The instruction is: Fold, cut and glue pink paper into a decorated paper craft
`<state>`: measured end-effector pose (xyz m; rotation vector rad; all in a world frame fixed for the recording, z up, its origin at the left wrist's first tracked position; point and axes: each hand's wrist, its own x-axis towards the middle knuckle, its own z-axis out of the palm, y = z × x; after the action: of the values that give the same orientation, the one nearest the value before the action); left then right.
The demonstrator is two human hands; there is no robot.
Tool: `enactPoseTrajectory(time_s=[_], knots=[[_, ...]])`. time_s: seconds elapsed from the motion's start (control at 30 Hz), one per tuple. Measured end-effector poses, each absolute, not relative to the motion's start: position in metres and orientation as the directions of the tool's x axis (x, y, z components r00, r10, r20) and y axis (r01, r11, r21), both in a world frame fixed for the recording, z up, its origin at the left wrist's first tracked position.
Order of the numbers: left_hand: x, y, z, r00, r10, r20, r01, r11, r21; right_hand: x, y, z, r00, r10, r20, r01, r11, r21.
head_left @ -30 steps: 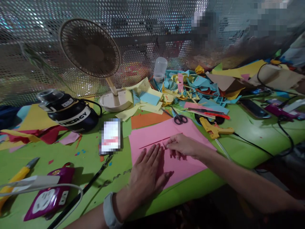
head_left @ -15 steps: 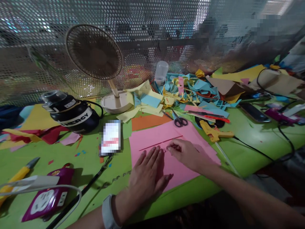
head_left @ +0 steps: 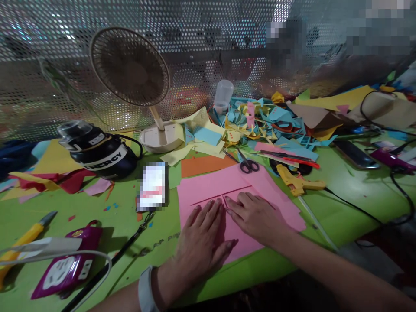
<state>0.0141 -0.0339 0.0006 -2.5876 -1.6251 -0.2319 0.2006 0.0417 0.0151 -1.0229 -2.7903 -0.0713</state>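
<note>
My left hand lies flat on a sheet of pink paper, fingers stretched out and thumb apart. Beside it my right hand presses on the same paper, index finger extended and the other fingers slightly bent; I see nothing held in it. A long thin dark red line, a slit or a narrow strip, runs across the paper just beyond my fingertips. A shorter line meets it between the two hands. Black-handled scissors rest at the paper's far edge.
A yellow glue gun with its cord lies to the right. Paper scraps are heaped at the back. A fan, a black bottle, a lit phone, a purple pouch-like item and a yellow cutter stand or lie leftward.
My right hand has gone from a pinch near the short line to lying flatter with fingers extended. My left hand stays in place. The view has shifted slightly.
</note>
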Motion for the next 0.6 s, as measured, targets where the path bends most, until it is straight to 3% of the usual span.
enactPoseTrajectory(time_s=[0.37, 0.6], knots=[[0.0127, -0.0340, -0.0028, 0.457, 0.861, 0.226, 0.885, -0.466, -0.014, 0.2018, 0.0397, 0.0165, -0.754, 0.630, 0.185, 0.648, 0.759, 0.055], [0.0122, -0.0335, -0.0029, 0.444, 0.862, 0.242, 0.890, -0.456, -0.008, 0.2011, 0.0407, 0.0131, -0.741, 0.641, 0.202, 0.656, 0.755, 0.013]])
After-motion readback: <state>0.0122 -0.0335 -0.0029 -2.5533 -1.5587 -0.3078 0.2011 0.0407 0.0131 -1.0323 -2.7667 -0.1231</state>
